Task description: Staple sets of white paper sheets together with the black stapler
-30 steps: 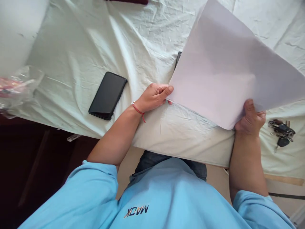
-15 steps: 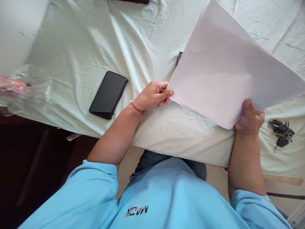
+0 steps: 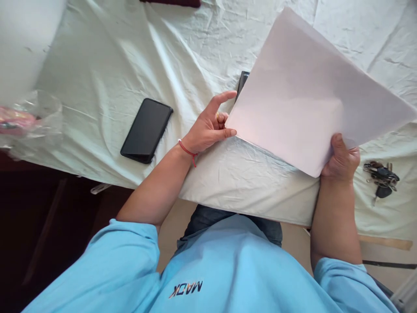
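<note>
A large white sheet of paper (image 3: 302,95) is held tilted above a table draped in a pale wrinkled cloth (image 3: 107,56). My right hand (image 3: 340,158) grips the paper's near corner, thumb on top. My left hand (image 3: 210,126) is at the paper's left corner with its fingers spread; the thumb touches the paper's edge and the index finger points up along it. A red cord circles my left wrist and a ring shows on one finger.
A black phone (image 3: 146,130) lies face up left of my left hand. A dark object (image 3: 242,81) peeks from behind the paper. A bunch of keys (image 3: 380,179) lies at the right. A clear plastic bag (image 3: 29,117) sits at the left edge.
My left hand has opened from a pinch on the paper's left corner, its fingers now spread. The right hand keeps its hold, and the paper has barely shifted.
</note>
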The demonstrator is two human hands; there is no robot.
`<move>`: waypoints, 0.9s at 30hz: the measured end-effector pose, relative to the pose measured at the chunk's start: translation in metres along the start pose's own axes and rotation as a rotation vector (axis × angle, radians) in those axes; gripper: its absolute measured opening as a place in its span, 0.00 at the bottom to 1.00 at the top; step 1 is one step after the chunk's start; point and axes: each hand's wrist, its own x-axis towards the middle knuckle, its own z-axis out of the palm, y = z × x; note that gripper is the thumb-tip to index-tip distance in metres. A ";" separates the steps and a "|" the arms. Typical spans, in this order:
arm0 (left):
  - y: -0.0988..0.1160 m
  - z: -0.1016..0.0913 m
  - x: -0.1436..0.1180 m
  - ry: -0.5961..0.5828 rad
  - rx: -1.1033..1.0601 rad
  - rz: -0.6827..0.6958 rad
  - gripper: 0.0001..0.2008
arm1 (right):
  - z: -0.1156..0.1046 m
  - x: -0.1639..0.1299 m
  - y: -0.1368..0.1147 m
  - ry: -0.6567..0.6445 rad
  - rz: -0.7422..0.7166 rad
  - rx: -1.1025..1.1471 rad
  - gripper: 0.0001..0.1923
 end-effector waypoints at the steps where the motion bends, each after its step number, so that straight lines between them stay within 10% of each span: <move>1: -0.001 0.000 0.000 -0.011 -0.004 0.020 0.48 | -0.001 0.000 0.000 -0.004 0.000 -0.006 0.28; 27: 0.015 0.005 -0.004 0.015 0.066 0.009 0.18 | -0.004 0.001 0.000 -0.037 -0.027 -0.059 0.26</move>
